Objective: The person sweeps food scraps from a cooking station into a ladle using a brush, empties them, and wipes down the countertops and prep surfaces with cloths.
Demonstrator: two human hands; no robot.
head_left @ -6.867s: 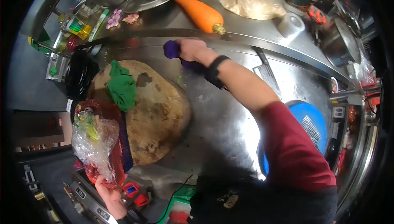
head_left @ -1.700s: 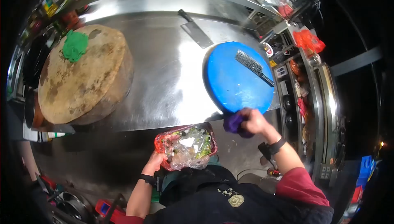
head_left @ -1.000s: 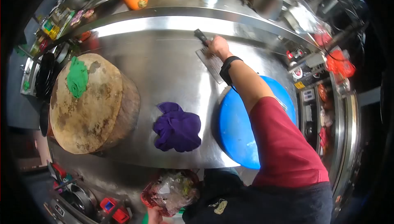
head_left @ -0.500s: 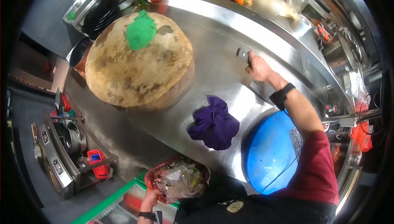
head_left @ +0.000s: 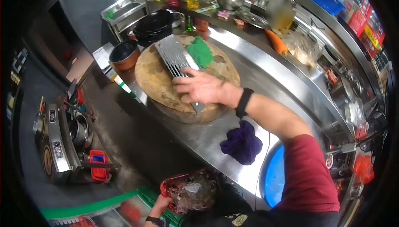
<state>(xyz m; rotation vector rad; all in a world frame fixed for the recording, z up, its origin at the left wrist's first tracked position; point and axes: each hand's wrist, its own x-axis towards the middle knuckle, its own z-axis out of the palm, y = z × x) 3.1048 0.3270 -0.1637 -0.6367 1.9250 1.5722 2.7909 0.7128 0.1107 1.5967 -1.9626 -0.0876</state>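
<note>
A broad metal tool with slots, like a grater, lies over the round wooden chopping block. My right hand is on its lower part, fingers curled over the metal; the exact grip is partly hidden. Right beside the tool, on the block, is a crumpled green cloth. My left hand grips the rim of a red basket at the bottom, close to my body. Inside the basket is clear plastic with something leafy. A purple cloth lies on the steel counter below my right forearm.
A blue round lid or tub sits at the counter's right front. Behind the block stand black stacked pans and a brown pot. A carrot lies on the raised shelf. Burners are at left.
My right hand has moved left from the counter's right side onto the block, bringing the metal tool. The view has shifted, showing more of the back shelf. My left hand still holds the basket.
</note>
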